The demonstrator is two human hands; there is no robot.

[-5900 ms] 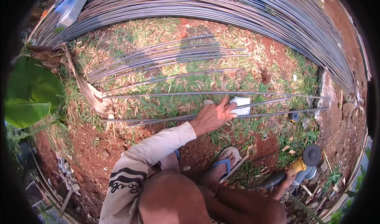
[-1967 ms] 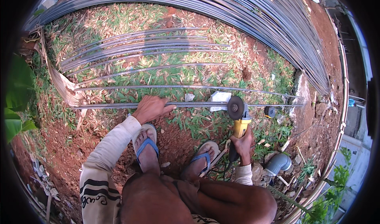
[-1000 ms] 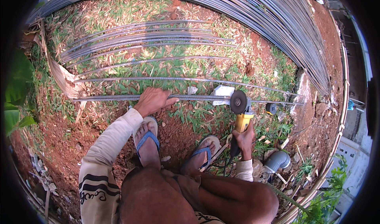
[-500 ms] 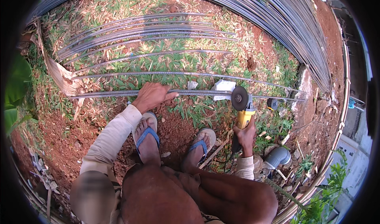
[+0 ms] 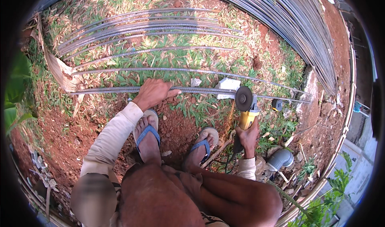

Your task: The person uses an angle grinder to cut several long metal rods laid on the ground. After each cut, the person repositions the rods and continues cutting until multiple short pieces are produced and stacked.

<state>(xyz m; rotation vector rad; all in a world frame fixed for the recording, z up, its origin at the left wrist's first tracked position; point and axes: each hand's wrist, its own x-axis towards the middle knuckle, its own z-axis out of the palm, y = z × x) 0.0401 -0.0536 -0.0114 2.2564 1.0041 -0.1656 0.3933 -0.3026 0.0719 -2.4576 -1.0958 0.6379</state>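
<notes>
Gripping steel bars (image 5: pixel 200 90) in the head view, the left hand (image 5: pixel 151 92) curls its fingers over them. The right hand (image 5: pixel 248 136) clasps a yellow angle grinder (image 5: pixel 249 118), its disc (image 5: pixel 244 99) at the bars just beyond those fingers, spraying sparks (image 5: pixel 229 122).

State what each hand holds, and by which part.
Left hand: steel bars, partway along, left of the white block. Right hand: angle grinder, by its body.

Hands (image 5: pixel 153 93) (image 5: pixel 248 137) apart — both apparently curled
</notes>
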